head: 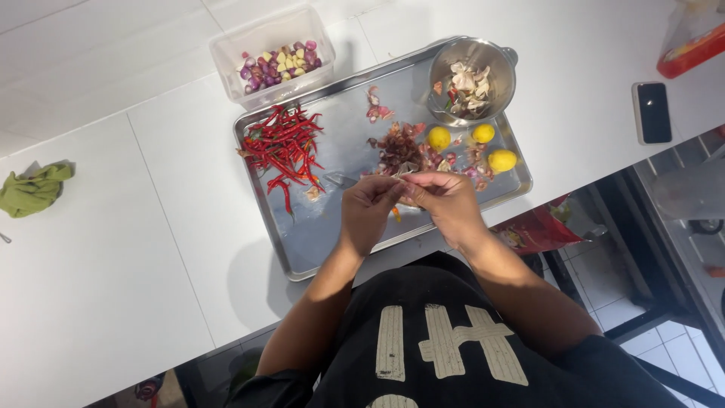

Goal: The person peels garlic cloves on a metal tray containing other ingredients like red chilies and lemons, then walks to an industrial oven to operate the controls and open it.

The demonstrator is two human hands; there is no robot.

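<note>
My left hand (368, 211) and my right hand (445, 198) meet over the near part of a metal tray (317, 242), fingertips pinched together on a small pale piece, likely a garlic clove or shallot with its skin; a thin blade seems to show between them. Just beyond my fingers lies a heap of reddish shallot peels (399, 151). A pile of red chillies (285, 145) covers the tray's left side. Three small yellow fruits (483, 147) lie on the right.
A steel bowl (507, 91) with pale skins sits at the tray's far right corner. A clear plastic tub (264, 34) of peeled shallots and garlic stands behind the tray. A phone (652, 112) lies right, a green cloth (34, 189) far left. The counter edge runs below my arms.
</note>
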